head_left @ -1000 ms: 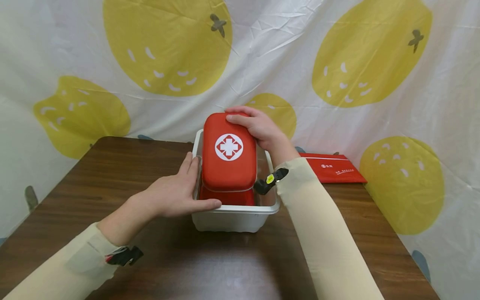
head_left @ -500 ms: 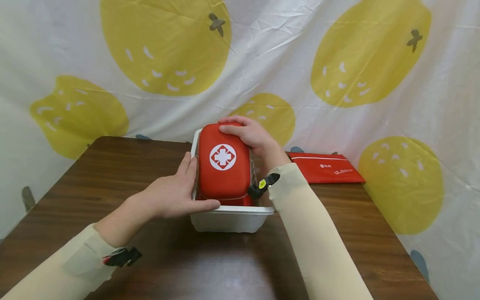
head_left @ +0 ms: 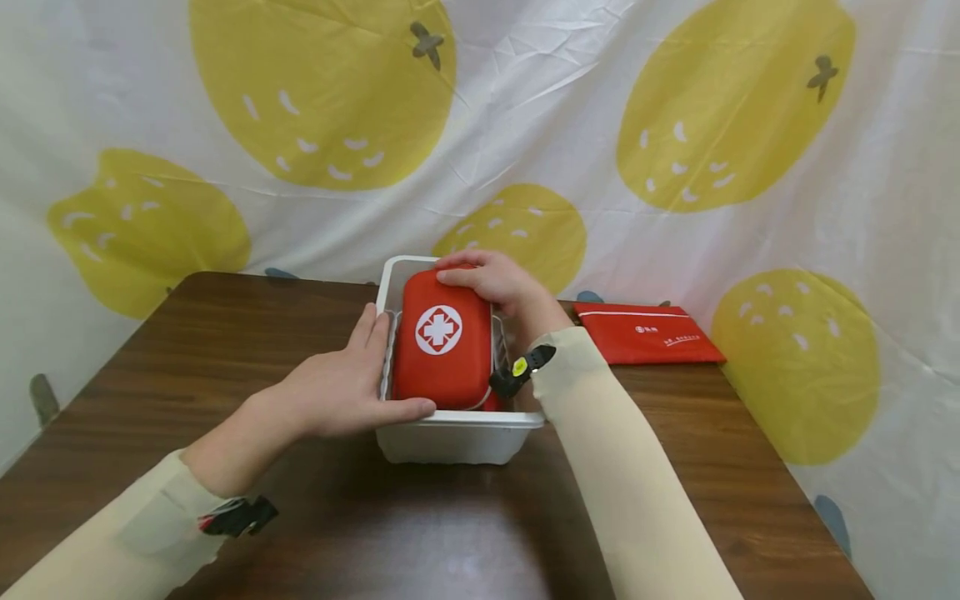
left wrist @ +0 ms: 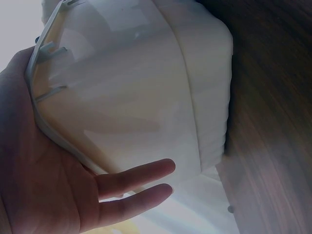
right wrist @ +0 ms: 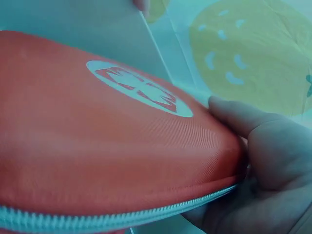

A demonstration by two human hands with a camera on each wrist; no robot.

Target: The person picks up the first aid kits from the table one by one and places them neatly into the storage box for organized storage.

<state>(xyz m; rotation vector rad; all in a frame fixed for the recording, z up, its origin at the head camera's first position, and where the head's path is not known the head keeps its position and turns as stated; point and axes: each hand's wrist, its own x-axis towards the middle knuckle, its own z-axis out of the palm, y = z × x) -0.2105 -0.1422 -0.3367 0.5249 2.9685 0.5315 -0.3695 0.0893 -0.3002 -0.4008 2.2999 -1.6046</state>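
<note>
A red first-aid case (head_left: 442, 375) with a white cross emblem leans inside a white plastic bin (head_left: 457, 442). My right hand (head_left: 491, 279) grips the case's far end, thumb over the top face. The right wrist view shows the case (right wrist: 97, 141) close up, its zipper (right wrist: 97, 219) running along the side. My left hand (head_left: 337, 387) rests at the bin's near left corner, thumb along the front rim. In the left wrist view, straight fingers (left wrist: 139, 178) lie against the bin's outer wall (left wrist: 131, 83). Something red (head_left: 492, 402) shows beneath the case.
A flat red pouch (head_left: 637, 337) with white print lies at the back right of the dark wooden table (head_left: 225, 350). Behind the table hangs a white curtain (head_left: 525, 100) with yellow fruit prints. Clear plastic (head_left: 387, 358) lines the bin's left inside.
My right hand has lowered the first-aid case into the bin, and the case now covers most of the red thing below. My left hand has stayed at the bin's corner.
</note>
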